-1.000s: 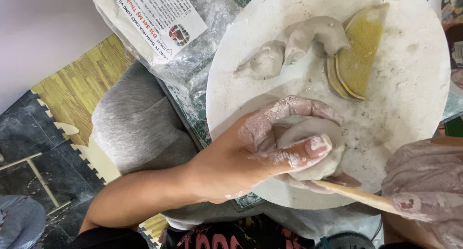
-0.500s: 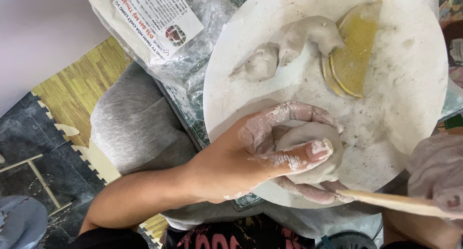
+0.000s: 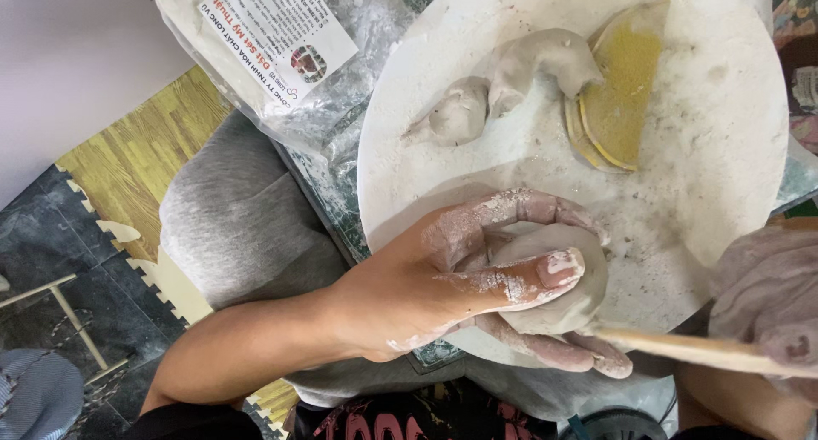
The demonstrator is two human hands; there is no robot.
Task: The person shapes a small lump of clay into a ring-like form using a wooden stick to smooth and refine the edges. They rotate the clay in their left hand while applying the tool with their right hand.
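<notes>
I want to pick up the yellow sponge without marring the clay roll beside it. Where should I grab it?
Probably best to pinch the sponge at its curved edge facing the bare part of the round board, coming from that open side. It lies flat, and its other edge touches the clay roll, so a grip there would likely dent the clay.

The scene is bright, with soft and even daylight and no strong glare. The left hand point(image 3: 443, 287) throws a pale, soft shadow up and to the left onto the white round board point(image 3: 724, 150). The right hand point(image 3: 767, 304), at the frame edge, looks blurred. The rest is sharp.
</notes>
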